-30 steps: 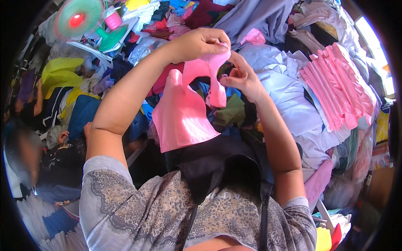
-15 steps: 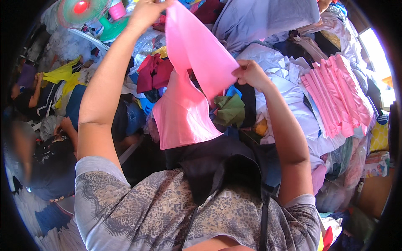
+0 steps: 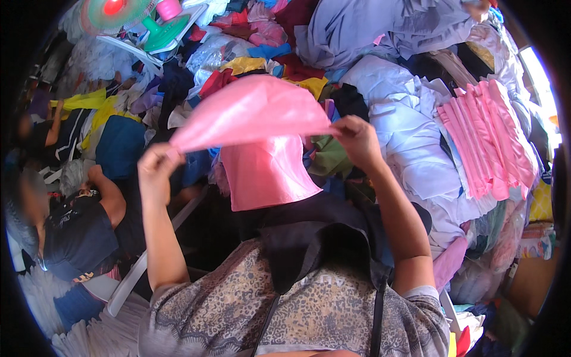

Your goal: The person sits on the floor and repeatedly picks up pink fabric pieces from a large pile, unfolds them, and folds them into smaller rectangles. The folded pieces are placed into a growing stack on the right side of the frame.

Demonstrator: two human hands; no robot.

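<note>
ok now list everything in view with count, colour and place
Held cloth: one, pink, between both hands
Second cloth: one, pink, below it
Electric fan: one, green, upper left
Fabric stack: one, pink, right side
Fabric heap: one, white, right of centre
Rumpled cloth: one, grey, top right
Mixed fabrics: many, multicoloured, top centre
Other people: at least two, dark clothing, left
Leopard-print shirt: one, grey, bottom
Left hand: one, pinching held cloth's left end
Right hand: one, pinching its right end

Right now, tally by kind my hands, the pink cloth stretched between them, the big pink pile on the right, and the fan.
Hands, left hand and right hand: 2
Stretched pink cloth: 1
Big pink pile: 1
Green fan: 1
Total: 5
</note>
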